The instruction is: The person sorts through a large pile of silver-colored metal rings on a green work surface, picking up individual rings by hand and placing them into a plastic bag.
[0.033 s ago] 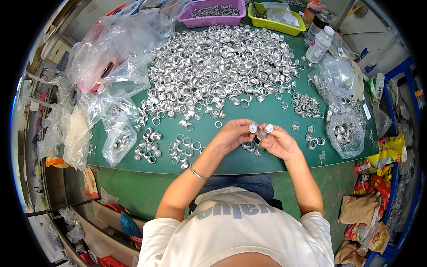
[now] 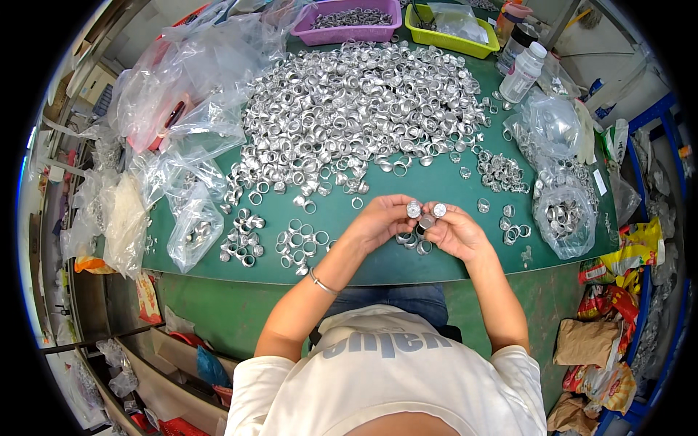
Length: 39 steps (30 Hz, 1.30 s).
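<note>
Close together over the near part of the green table, both my hands have their fingers closed. Between its fingertips my left hand (image 2: 384, 221) pinches a silver ring (image 2: 414, 209) with a round, flat face turned up. My right hand (image 2: 461, 234) grips a similar round-faced ring (image 2: 440, 210), and a darker, greyish ring (image 2: 427, 220) shows at its thumb. A few more rings (image 2: 424, 248) lie below, partly hidden by my fingers. Beyond my hands spreads a wide heap of silver rings (image 2: 356, 102).
Small ring groups lie at the left (image 2: 297, 241) and right (image 2: 502, 173) of the green table (image 2: 407, 272). Clear plastic bags (image 2: 196, 80) cover its left side; a ring-filled bag (image 2: 566, 218) sits right. A purple basket (image 2: 345, 34), a yellow-green basket (image 2: 451, 41) and a white bottle (image 2: 523, 73) stand behind.
</note>
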Available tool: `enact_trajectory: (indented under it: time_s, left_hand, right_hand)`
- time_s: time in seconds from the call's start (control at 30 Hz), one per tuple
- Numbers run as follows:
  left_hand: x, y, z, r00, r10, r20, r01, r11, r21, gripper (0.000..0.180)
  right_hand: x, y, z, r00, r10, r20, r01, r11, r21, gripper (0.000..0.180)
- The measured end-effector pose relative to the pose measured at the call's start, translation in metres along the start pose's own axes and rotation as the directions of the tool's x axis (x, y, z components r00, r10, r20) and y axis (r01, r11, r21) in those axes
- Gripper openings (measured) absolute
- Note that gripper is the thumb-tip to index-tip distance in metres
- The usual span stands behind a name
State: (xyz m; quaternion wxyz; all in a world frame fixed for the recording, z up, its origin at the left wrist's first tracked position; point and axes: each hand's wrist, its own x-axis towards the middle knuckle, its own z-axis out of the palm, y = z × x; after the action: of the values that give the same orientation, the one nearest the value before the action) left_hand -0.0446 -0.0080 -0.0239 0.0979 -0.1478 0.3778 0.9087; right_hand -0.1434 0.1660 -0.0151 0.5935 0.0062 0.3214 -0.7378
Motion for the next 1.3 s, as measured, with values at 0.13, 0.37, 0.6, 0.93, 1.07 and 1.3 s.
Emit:
enact_trajectory:
  time_s: [0.13, 0.37, 0.6, 0.93, 1.07, 1.3]
  left_hand:
    - [-0.002, 0.0, 0.0, 0.999, 0.015, -0.051, -0.013, 0.999, 0.049, 0.016]
    - [-0.007, 0.004, -0.005, 0.949, 0.259, -0.178, -0.131, 0.841, 0.525, 0.015]
    - [-0.011, 0.007, -0.01, 0.968, 0.215, -0.132, -0.094, 0.792, 0.604, 0.017]
    - [-0.013, 0.006, -0.005, 0.981, 0.041, -0.192, 0.001, 0.976, 0.218, 0.019]
    - [-0.013, 0.002, -0.004, 0.983, 0.034, -0.179, -0.003, 0.986, 0.168, 0.02]
    - [-0.002, -0.004, 0.014, 0.936, 0.29, -0.198, -0.151, 0.841, 0.519, 0.016]
  right_hand:
    - [0.0, -0.003, -0.002, 0.998, -0.033, -0.045, 0.022, 0.972, -0.233, 0.015]
    - [0.013, -0.024, 0.033, 0.963, -0.245, -0.116, -0.185, -0.282, -0.941, 0.019]
    - [0.03, -0.041, 0.034, 0.996, 0.082, -0.028, 0.004, -0.358, -0.934, 0.02]
    - [0.015, -0.041, 0.002, 0.999, -0.036, 0.018, 0.04, 0.809, -0.586, 0.018]
    - [0.011, -0.026, 0.004, 0.999, -0.044, -0.006, 0.035, 0.867, -0.497, 0.018]
    - [-0.005, -0.013, 0.009, 0.962, -0.27, -0.043, 0.133, 0.601, -0.788, 0.016]
